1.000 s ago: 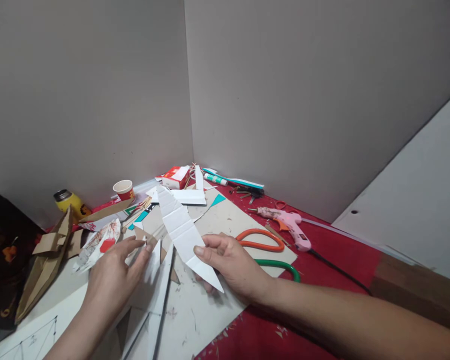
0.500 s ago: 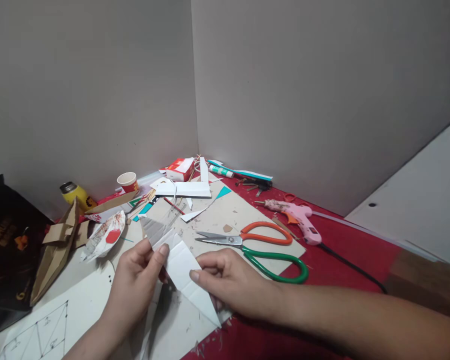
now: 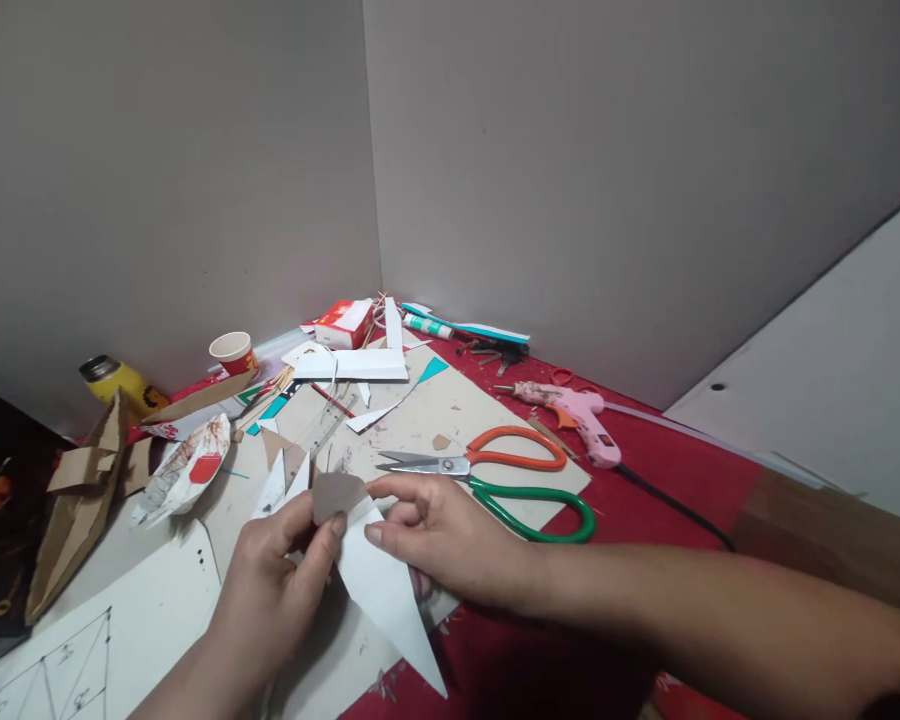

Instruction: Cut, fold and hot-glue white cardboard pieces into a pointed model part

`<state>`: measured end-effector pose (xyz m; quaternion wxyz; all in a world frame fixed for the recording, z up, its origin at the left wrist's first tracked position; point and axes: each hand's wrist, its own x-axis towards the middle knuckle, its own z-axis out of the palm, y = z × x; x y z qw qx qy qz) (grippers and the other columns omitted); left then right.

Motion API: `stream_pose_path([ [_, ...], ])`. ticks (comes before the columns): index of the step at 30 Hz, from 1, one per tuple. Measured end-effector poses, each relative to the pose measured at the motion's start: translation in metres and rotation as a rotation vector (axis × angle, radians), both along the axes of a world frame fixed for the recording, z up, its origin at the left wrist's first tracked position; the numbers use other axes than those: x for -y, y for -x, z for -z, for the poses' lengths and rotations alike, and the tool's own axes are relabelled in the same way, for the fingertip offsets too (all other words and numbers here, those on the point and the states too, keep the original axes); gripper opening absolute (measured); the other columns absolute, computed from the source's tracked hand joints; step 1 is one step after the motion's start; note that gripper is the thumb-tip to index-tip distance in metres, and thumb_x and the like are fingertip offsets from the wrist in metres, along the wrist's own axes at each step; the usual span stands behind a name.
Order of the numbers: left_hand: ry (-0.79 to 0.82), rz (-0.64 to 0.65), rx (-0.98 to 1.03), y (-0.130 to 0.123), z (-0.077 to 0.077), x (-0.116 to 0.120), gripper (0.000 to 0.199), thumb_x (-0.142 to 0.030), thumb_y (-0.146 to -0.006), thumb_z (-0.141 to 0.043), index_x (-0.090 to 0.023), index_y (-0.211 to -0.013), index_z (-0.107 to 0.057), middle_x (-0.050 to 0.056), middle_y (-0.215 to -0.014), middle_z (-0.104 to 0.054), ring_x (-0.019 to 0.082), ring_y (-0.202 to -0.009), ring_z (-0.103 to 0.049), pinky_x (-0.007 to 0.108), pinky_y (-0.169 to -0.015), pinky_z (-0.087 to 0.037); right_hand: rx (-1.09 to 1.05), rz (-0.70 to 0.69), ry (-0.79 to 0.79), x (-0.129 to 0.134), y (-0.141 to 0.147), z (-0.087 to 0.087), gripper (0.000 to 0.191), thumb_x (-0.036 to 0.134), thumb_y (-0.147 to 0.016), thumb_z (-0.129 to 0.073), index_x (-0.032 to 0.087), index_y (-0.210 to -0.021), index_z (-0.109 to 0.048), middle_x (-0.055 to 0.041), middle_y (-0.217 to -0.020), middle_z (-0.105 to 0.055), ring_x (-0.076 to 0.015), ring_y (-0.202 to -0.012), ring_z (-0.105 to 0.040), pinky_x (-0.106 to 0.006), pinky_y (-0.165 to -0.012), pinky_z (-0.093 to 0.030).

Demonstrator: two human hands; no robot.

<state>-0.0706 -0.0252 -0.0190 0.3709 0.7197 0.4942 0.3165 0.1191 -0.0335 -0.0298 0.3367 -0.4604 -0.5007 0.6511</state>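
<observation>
Card strip [image 3: 386, 590], white, smooth and thin, is held between both hands above a pale board [image 3: 487, 420]. Its lower end tapers to a sharp point aimed down and to the right; its upper end is bent over, showing a dull grey-brown back with a rounded edge. The left hand [image 3: 277, 565] pinches the bent part, thumb on top, and the right hand [image 3: 450, 540] grips the right edge between thumb and curled fingers. The fingers cover parts of both edges, and the fingertips underneath are mostly hidden.

Just beyond the right hand lie metal scissors [image 3: 450, 465], blades slightly parted, with one orange and one green loop handle. Behind the left hand, white pointed pieces [image 3: 298, 478] stick up, their bases hidden. The board is littered with small scraps and narrow white offcuts [image 3: 351, 365].

To the right, a pink glue gun [image 3: 581, 420] with an orange trigger and black cord lies on a red cloth [image 3: 682, 470]. To the left are a sheet with ruled lines [image 3: 150, 610], a crumpled, stained white paper piece [image 3: 187, 475], and a long brown cardboard form [image 3: 82, 530]. Farther back stand a yellow bottle [image 3: 120, 385] and a paper cup [image 3: 232, 355].
</observation>
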Motion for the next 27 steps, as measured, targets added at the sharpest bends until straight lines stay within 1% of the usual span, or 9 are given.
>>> stream_pose_path([
  [5,0.294,0.071,0.146,-0.007,-0.009,0.003,0.032,-0.043,-0.085,-0.059,-0.02,-0.106,-0.068,0.002,-0.071,-0.066,0.018,-0.065,-0.059,0.027,-0.061,-0.048,-0.122,0.061,-0.092,-0.007,-0.002,0.006,0.029,0.043,-0.076,-0.067,0.015,-0.08,-0.062,0.0041,-0.058,-0.054,-0.0066,-0.045,-0.047,-0.018,-0.041,-0.037],
  [7,0.213,-0.004,0.078,-0.002,-0.018,0.001,0.041,-0.046,-0.084,-0.059,-0.02,-0.116,-0.064,0.001,-0.067,-0.066,0.017,-0.059,-0.058,0.027,-0.057,-0.047,-0.12,0.131,-0.104,-0.012,-0.006,0.005,0.029,0.043,-0.074,-0.068,0.017,-0.078,-0.058,0.006,-0.055,-0.052,-0.0064,-0.042,-0.045,-0.018,-0.04,-0.036],
  [10,-0.145,-0.24,-0.12,0.019,-0.034,-0.014,0.048,-0.046,-0.082,-0.061,-0.024,-0.125,-0.058,0.005,-0.088,-0.072,0.02,-0.07,-0.064,0.028,-0.064,-0.047,-0.109,0.224,-0.136,-0.019,-0.013,0.001,0.032,0.044,-0.074,-0.069,0.019,-0.086,-0.053,0.0085,-0.053,-0.052,-0.007,-0.039,-0.046,-0.019,-0.039,-0.036],
  [11,-0.239,-0.294,-0.202,0.028,-0.039,-0.021,0.044,-0.048,-0.081,-0.061,-0.024,-0.118,-0.061,0.006,-0.091,-0.071,0.02,-0.072,-0.065,0.028,-0.064,-0.046,-0.109,0.234,-0.141,-0.021,-0.015,0.0,0.033,0.044,-0.074,-0.069,0.02,-0.088,-0.052,0.0087,-0.052,-0.053,-0.0073,-0.039,-0.046,-0.019,-0.039,-0.036],
  [13,-0.226,-0.323,-0.424,0.044,-0.046,-0.037,0.035,-0.052,-0.081,-0.056,-0.022,-0.095,-0.067,0.006,-0.085,-0.071,0.022,-0.071,-0.063,0.029,-0.064,-0.043,-0.105,0.216,-0.133,-0.023,-0.018,-0.002,0.034,0.045,-0.075,-0.068,0.02,-0.089,-0.05,0.0085,-0.051,-0.054,-0.0081,-0.038,-0.047,-0.019,-0.04,-0.036],
  [15,-0.031,-0.253,-0.655,0.056,-0.044,-0.051,0.034,-0.053,-0.079,-0.053,-0.022,-0.078,-0.066,0.006,-0.071,-0.067,0.024,-0.067,-0.06,0.03,-0.06,-0.038,-0.101,0.177,-0.115,-0.024,-0.018,-0.002,0.034,0.046,-0.076,-0.067,0.02,-0.089,-0.049,0.0082,-0.05,-0.055,-0.0087,-0.037,-0.048,-0.019,-0.039,-0.035],
  [18,0.119,-0.204,-0.672,0.062,-0.028,-0.064,0.032,-0.052,-0.07,-0.061,-0.021,-0.065,-0.064,0.004,-0.06,-0.062,0.023,-0.057,-0.056,0.03,-0.054,-0.034,-0.109,0.142,-0.097,-0.022,-0.017,-0.001,0.034,0.047,-0.076,-0.066,0.021,-0.088,-0.047,0.0081,-0.049,-0.056,-0.0097,-0.037,-0.05,-0.019,-0.039,-0.036],
  [22,0.19,-0.227,-0.599,0.056,-0.007,-0.062,0.034,-0.049,-0.06,-0.07,-0.021,-0.079,-0.065,0.001,-0.066,-0.063,0.021,-0.061,-0.057,0.028,-0.055,-0.035,-0.127,0.141,-0.088,-0.02,-0.014,-0.001,0.033,0.044,-0.076,-0.067,0.021,-0.088,-0.048,0.0071,-0.052,-0.059,-0.009,-0.039,-0.052,-0.019,-0.039,-0.04],
  [27,0.23,-0.266,-0.444,0.051,-0.006,-0.048,0.051,-0.048,-0.065,-0.069,-0.016,-0.104,-0.063,-0.004,-0.061,-0.054,0.019,-0.059,-0.052,0.028,-0.055,-0.034,-0.189,0.093,-0.028,-0.021,-0.01,0.005,0.034,0.044,-0.072,-0.071,0.019,-0.084,-0.051,0.005,-0.055,-0.06,-0.0079,-0.041,-0.052,-0.017,-0.037,-0.042],
])
